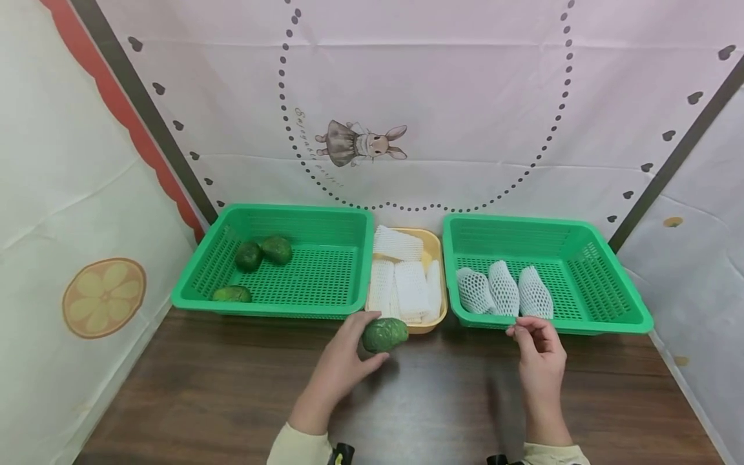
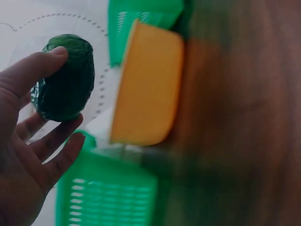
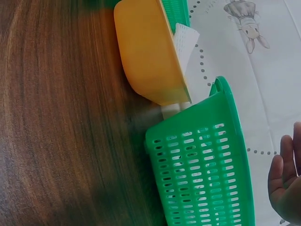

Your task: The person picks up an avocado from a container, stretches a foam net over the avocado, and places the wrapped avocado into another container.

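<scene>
A dark green avocado is in my left hand, above the table in front of the yellow tray. In the left wrist view the thumb and fingers grip the avocado around its sides. At the front rim of the right green basket, my right hand hangs with loosely bent fingers and holds nothing visible. Three bulging white foam net sleeves lie in that basket near the hand; what fills them is covered. Flat white foam nets are piled in the yellow tray.
To the left, another green basket contains three avocados. Both baskets and the tray stand in a row on a dark wooden table. A white printed cloth hangs behind them, with more cloth at both sides.
</scene>
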A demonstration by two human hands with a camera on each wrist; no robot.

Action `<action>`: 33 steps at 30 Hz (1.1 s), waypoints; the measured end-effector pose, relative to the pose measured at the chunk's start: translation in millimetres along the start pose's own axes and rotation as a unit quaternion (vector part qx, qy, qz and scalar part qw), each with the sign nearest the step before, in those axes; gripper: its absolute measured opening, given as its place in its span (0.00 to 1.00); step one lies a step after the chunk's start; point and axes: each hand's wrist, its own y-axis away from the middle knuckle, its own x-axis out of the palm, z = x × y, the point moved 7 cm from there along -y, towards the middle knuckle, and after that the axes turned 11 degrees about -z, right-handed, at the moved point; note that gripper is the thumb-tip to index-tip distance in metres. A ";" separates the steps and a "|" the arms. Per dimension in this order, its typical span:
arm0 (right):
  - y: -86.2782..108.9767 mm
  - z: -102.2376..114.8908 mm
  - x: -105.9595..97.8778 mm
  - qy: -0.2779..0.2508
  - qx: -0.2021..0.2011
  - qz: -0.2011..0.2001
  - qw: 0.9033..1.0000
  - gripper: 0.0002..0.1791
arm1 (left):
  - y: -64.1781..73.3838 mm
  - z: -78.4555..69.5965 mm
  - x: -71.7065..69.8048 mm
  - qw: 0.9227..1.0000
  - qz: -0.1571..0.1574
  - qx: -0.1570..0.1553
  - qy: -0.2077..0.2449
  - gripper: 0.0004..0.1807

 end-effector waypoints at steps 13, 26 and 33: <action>0.0 -5.4 -2.0 0.003 -0.005 0.001 1.000 0.02 | 21.7 29.3 49.9 0.998 0.027 -0.054 0.013 0.33; 1.8 -11.4 2.3 0.013 0.007 0.009 1.000 0.03 | 16.0 33.6 59.8 0.997 0.040 -0.072 0.005 0.33; 2.8 -15.1 5.7 0.024 0.017 0.009 1.000 0.02 | 13.3 33.5 61.7 0.996 0.053 -0.074 -0.003 0.33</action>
